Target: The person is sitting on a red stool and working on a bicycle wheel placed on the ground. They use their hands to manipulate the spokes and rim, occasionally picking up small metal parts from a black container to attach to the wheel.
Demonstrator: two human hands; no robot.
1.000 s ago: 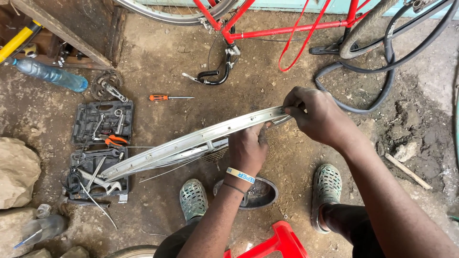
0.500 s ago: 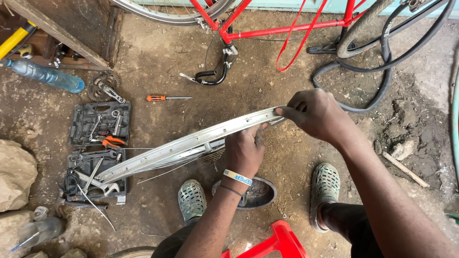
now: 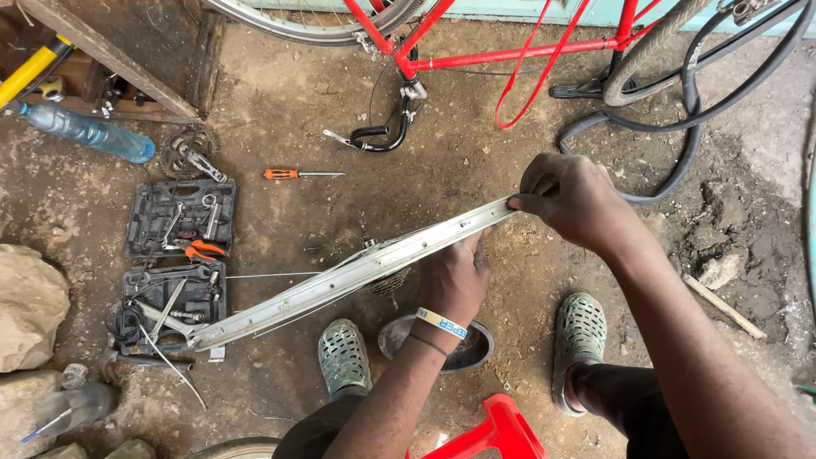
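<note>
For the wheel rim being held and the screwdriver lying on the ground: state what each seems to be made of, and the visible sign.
Wheel rim: probably aluminium or steel, judging by its dull silver-grey sheen. Screwdriver: thin grey shaft looks metal; orange handle is likely plastic.

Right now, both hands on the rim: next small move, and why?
Probably turn the silver wheel rim a little further through the hands. The right hand pinches its upper end, and the left hand supports it near the middle. The far end hangs over the open black tool case, and loose spokes trail below, so a small, controlled turn seems safest.
</note>
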